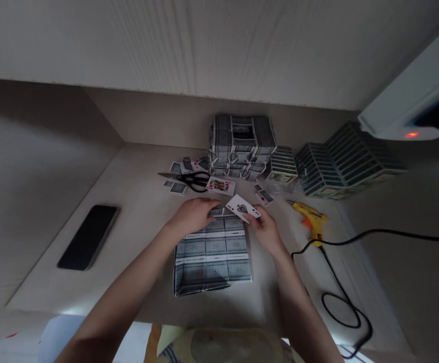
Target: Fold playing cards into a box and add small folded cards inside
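An ace of spades card (pixel 242 208) is held by its right corner in my right hand (pixel 265 229), above the far edge of a box-like piece made of joined playing cards (pixel 212 257). At that piece's far left edge rests my left hand (pixel 196 216), its fingers curled towards the edge; what they grip, if anything, is too small to make out. A face card (pixel 220 186) lies just beyond my hands, beside black-handled scissors (pixel 195 179).
Behind stand a larger card structure (pixel 242 143) and stacks of cards (pixel 350 161). A yellow glue gun (pixel 312 219) with a black cable lies at the right, near cut card pieces (pixel 264 195). A phone (pixel 89 237) lies at the left. A shelf hangs overhead.
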`<state>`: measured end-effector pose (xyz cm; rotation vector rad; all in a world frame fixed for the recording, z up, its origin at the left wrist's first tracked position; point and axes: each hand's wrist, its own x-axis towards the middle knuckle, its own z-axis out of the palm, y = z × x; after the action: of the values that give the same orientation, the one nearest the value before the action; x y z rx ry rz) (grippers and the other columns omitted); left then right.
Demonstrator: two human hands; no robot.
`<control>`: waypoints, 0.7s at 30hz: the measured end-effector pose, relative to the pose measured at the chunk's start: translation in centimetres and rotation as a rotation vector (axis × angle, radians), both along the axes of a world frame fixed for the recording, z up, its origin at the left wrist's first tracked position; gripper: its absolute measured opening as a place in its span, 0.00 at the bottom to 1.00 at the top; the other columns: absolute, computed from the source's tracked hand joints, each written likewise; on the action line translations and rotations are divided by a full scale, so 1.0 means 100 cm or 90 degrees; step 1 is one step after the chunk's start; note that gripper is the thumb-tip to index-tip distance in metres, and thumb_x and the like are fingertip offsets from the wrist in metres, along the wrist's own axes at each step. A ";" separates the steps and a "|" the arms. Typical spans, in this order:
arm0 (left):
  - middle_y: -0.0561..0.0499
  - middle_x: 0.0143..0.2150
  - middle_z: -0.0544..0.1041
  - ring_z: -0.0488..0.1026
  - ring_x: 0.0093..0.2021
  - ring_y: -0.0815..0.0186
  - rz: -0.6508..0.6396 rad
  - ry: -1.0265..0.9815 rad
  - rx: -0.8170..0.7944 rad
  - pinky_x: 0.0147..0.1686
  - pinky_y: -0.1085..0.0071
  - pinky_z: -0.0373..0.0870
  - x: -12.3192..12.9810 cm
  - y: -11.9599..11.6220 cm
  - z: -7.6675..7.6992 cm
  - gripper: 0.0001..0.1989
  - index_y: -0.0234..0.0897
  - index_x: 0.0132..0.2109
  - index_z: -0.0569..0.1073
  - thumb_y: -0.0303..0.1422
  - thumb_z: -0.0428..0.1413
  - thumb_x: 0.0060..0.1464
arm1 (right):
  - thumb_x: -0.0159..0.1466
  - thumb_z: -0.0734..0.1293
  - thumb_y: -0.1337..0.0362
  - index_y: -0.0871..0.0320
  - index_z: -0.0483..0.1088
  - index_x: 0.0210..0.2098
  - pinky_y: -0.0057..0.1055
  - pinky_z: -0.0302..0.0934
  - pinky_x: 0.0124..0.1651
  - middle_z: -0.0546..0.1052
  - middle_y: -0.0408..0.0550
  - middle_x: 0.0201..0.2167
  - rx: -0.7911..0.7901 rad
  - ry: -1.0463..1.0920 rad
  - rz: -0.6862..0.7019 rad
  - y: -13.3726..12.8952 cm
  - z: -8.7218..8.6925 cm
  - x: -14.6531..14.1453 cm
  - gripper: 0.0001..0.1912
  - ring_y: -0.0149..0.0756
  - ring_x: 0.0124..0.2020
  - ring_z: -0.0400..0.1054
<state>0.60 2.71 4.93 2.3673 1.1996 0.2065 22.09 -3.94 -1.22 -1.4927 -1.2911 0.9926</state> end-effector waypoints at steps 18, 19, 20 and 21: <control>0.49 0.33 0.78 0.72 0.35 0.60 0.013 0.015 0.010 0.34 0.70 0.62 0.007 0.004 -0.018 0.09 0.43 0.35 0.77 0.36 0.52 0.50 | 0.59 0.61 0.64 0.56 0.71 0.32 0.33 0.60 0.39 0.74 0.49 0.30 0.110 -0.297 0.045 0.003 -0.006 0.000 0.07 0.38 0.36 0.66; 0.49 0.34 0.78 0.72 0.35 0.59 0.011 0.016 0.013 0.34 0.69 0.61 0.008 0.004 -0.018 0.10 0.43 0.36 0.76 0.36 0.52 0.50 | 0.60 0.60 0.65 0.56 0.71 0.30 0.32 0.60 0.38 0.73 0.48 0.29 0.112 -0.306 0.067 0.005 -0.005 0.001 0.08 0.37 0.35 0.66; 0.48 0.35 0.78 0.73 0.36 0.59 0.007 0.018 0.018 0.34 0.69 0.61 0.008 0.003 -0.018 0.10 0.43 0.37 0.76 0.37 0.52 0.50 | 0.60 0.60 0.66 0.56 0.71 0.29 0.31 0.59 0.37 0.72 0.47 0.29 0.111 -0.315 0.092 0.007 -0.003 0.002 0.08 0.37 0.34 0.66; 0.48 0.36 0.78 0.73 0.36 0.58 0.002 0.023 0.024 0.34 0.68 0.61 0.008 0.003 -0.018 0.10 0.44 0.38 0.76 0.37 0.52 0.50 | 0.61 0.59 0.66 0.56 0.71 0.29 0.31 0.59 0.37 0.72 0.46 0.28 0.109 -0.325 0.117 0.009 -0.001 0.003 0.09 0.36 0.33 0.65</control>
<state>1.37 3.05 3.12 2.4111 1.2268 0.1904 22.42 -3.00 -1.31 -1.5680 -1.8527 0.6062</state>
